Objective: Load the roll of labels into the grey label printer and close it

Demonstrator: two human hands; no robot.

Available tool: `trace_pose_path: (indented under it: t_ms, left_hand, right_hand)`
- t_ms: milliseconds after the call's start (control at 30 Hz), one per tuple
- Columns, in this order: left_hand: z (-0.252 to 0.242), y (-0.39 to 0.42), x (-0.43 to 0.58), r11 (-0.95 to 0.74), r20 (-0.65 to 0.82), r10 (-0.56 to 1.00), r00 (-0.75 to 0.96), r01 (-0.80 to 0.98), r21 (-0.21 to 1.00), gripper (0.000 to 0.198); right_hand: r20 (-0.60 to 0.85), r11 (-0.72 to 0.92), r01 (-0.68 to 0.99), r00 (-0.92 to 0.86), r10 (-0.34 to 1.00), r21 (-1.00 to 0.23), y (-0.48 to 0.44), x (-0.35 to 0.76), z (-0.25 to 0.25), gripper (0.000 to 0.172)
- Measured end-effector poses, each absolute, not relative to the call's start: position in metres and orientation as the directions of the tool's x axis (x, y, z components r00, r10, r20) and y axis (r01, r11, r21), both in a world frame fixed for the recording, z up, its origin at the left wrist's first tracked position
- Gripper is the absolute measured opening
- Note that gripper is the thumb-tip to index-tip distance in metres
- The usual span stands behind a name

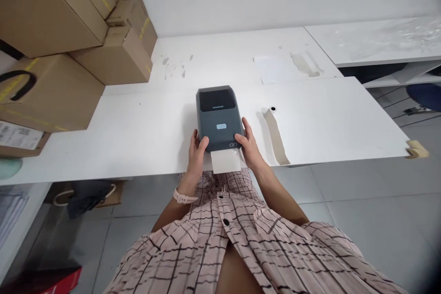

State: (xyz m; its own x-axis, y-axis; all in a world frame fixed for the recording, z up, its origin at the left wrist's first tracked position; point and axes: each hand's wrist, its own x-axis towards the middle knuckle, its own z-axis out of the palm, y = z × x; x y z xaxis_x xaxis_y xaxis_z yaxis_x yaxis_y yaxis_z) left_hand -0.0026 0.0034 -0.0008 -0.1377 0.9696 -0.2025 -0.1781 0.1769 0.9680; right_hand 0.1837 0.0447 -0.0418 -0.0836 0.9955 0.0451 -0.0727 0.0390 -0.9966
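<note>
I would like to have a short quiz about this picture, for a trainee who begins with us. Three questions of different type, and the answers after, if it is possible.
1. Multiple choice: where does the white paper stick out of the dark grey device?
a) At its far edge
b) At its near edge
c) At its left side

2. True or false: seen from the person, the partly unrolled paper roll lies to the left of the device.

3. Fill the gap: the pink wristband is worn on the same arm as the ____.

Key: 1 b; 2 false, it lies to the right; 3 left grip.
</note>
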Motion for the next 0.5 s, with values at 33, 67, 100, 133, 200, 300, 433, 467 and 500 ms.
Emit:
trace_pose_path:
  t_ms: [33,67,100,133,200,300,433,467,500]
  left_hand:
    - [-0.003,0.003,-0.002,0.169,-0.2,0.968,-0.155,-0.192,0.967,0.088]
    - [-0.005,0.002,-0.002,0.155,-0.19,0.967,-0.172,-0.197,0.968,0.089]
    - [-0.006,0.002,-0.001,0.136,-0.172,0.968,-0.182,-0.192,0.972,0.088]
    - [-0.007,0.001,0.0,0.114,-0.147,0.972,-0.185,-0.175,0.978,0.086]
    - [-0.008,0.002,0.003,0.064,-0.088,0.978,-0.192,-0.126,0.99,0.079]
    - [-0.008,0.005,0.006,0.026,-0.041,0.975,-0.218,-0.071,0.997,0.076]
    - [-0.007,-0.004,0.002,0.068,-0.068,0.968,-0.24,-0.007,0.998,0.077]
    - [-0.008,-0.011,0.001,0.079,-0.065,0.959,-0.275,0.04,0.996,0.077]
    - [-0.009,-0.02,0.0,0.088,-0.053,0.943,-0.328,0.093,0.992,0.075]
  right_hand:
    - [0.025,0.015,-0.096,-0.098,0.995,-0.995,0.044,0.185,-0.044,0.098]
    - [0.019,0.009,-0.097,-0.099,0.995,-0.995,0.043,0.186,-0.045,0.1]
    - [0.024,0.017,-0.079,-0.095,0.995,-0.997,0.042,0.187,-0.045,0.1]
    - [0.036,0.031,-0.049,-0.094,0.995,-0.998,0.041,0.187,-0.045,0.099]
    - [0.072,0.074,0.019,-0.096,0.993,-0.997,0.038,0.187,-0.044,0.096]
    - [0.138,0.144,0.081,-0.072,0.988,-0.986,0.037,0.184,-0.046,0.091]
    - [0.156,0.161,0.088,-0.053,0.986,-0.983,0.039,0.183,-0.051,0.091]
    - [0.149,0.153,0.086,-0.055,0.987,-0.984,0.039,0.183,-0.052,0.092]
    - [0.141,0.146,0.085,-0.061,0.988,-0.986,0.04,0.183,-0.053,0.092]
